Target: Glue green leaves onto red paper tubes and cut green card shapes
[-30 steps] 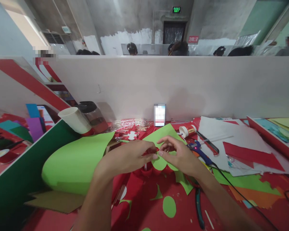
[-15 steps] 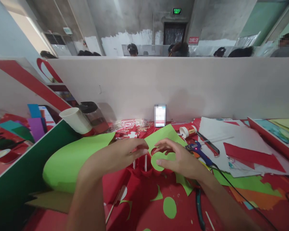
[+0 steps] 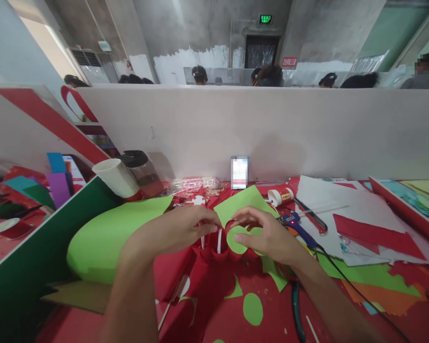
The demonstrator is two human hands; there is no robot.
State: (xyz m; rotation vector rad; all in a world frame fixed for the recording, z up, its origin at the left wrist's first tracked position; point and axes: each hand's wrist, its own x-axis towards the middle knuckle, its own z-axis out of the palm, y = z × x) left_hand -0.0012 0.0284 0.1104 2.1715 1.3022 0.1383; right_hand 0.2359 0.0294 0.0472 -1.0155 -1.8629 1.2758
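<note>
My left hand (image 3: 203, 224) is curled, with thumb and fingertips close together at the upper rim of a red piece with rounded hollows (image 3: 219, 256); its exact grip is partly hidden. White strips (image 3: 219, 240) stand up in the hollows below these fingers. My right hand (image 3: 259, 231) is closed around the right part, its thumb on a light green paper disc (image 3: 234, 244) and its fingers curled behind. Part of another green round shows beneath the right palm. A loose green oval (image 3: 253, 308) lies on the red table nearer to me.
A glue gun (image 3: 295, 226) with a lit red light and a utility knife (image 3: 311, 216) lie at right. Green sheet (image 3: 103, 238) curls at left beside a white cup (image 3: 114, 176) and jar (image 3: 143, 174). A phone (image 3: 239, 171) leans on the partition (image 3: 200, 128).
The whole view has shifted slightly right and down. Both hands keep nearly the same pose around the red piece and green disc.
</note>
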